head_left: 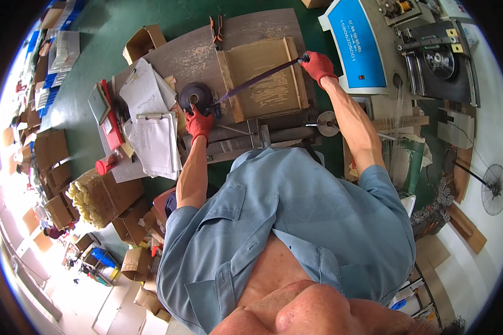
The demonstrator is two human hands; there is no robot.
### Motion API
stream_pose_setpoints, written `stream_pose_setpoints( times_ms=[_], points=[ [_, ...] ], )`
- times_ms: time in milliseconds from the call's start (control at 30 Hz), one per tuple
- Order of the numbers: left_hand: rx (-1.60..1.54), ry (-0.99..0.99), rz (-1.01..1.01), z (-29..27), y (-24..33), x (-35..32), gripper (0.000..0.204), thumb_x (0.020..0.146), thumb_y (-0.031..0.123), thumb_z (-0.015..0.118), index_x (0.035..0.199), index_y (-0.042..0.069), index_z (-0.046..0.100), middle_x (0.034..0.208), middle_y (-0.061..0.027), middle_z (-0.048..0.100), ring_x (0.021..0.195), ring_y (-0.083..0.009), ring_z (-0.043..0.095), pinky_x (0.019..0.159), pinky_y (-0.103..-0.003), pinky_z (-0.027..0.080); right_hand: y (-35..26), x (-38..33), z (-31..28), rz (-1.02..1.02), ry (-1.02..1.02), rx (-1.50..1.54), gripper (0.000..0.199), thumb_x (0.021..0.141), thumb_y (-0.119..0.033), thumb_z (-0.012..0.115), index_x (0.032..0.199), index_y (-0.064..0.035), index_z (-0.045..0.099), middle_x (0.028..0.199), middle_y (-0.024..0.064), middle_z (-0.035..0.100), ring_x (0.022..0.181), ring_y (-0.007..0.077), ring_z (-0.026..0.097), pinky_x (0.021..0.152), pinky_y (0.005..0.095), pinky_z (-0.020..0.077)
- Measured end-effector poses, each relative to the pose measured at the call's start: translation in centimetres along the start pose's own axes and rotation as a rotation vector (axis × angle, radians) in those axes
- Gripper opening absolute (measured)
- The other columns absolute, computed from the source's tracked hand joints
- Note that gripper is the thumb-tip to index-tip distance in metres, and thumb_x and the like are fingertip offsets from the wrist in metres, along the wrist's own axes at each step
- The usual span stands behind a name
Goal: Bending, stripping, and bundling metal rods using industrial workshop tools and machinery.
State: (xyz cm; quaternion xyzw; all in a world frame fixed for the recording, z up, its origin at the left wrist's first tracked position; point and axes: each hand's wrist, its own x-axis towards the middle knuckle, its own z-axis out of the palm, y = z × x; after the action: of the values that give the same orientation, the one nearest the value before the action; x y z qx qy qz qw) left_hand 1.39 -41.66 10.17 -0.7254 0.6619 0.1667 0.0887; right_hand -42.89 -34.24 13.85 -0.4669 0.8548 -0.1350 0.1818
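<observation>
Here, in the head view, both forearms are seen stretched forward from short blue shirt sleeves toward a grey workbench [179,53]. The left hand [199,124], in a red glove, is held close in with the elbow bent; its fingers are curled down onto the lower edge of a dark roll of tape [195,96] that stands on the bench. Whether the roll is pinched or only steadied cannot be told. The right arm is extended further, nearly straight, and the right hand [319,66], also gloved in red, is clenched on the free end of a dark strip [257,79]. The strip is drawn taut from the roll up and to the right, across a wooden board [265,89] that lies flat on the bench between the two hands. Just left of the roll, a clipboard with papers [156,142] is found. A blue-faced machine [357,47] is placed just beyond the right hand.
</observation>
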Motion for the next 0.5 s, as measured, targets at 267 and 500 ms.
stream_pose_setpoints(
  times_ms=[267, 500],
  points=[
    [-0.194, 0.106, -0.018, -0.9, 3.3, -1.9, 0.097, 0.069, 0.041, 0.075, 0.148, 0.013, 0.028, 0.146, -0.0223, 0.034, 0.133, -0.0388, 0.036, 0.107, -0.045, 0.034, 3.3, -0.1, 0.6, 0.098, -0.135, 0.052, 0.045, 0.08, -0.036, 0.068, 0.118, -0.0125, 0.063, 0.111, 0.0138, 0.066, 0.104, 0.0328, 0.062, 0.086, 0.0426, 0.0502],
    [-1.498, -0.201, 0.096, -0.7, 8.0, -4.7, 0.044, 0.087, 0.015, 0.065, 0.125, -0.003, 0.055, 0.113, -0.0166, 0.065, 0.103, -0.0233, 0.062, 0.091, -0.035, 0.051, 4.6, -2.1, -1.0, 0.082, 0.068, -0.259, 0.047, 0.078, -0.029, 0.069, 0.122, -0.016, 0.058, 0.112, 0.0122, 0.064, 0.104, 0.0346, 0.06, 0.087, 0.0498, 0.047]
  ],
)
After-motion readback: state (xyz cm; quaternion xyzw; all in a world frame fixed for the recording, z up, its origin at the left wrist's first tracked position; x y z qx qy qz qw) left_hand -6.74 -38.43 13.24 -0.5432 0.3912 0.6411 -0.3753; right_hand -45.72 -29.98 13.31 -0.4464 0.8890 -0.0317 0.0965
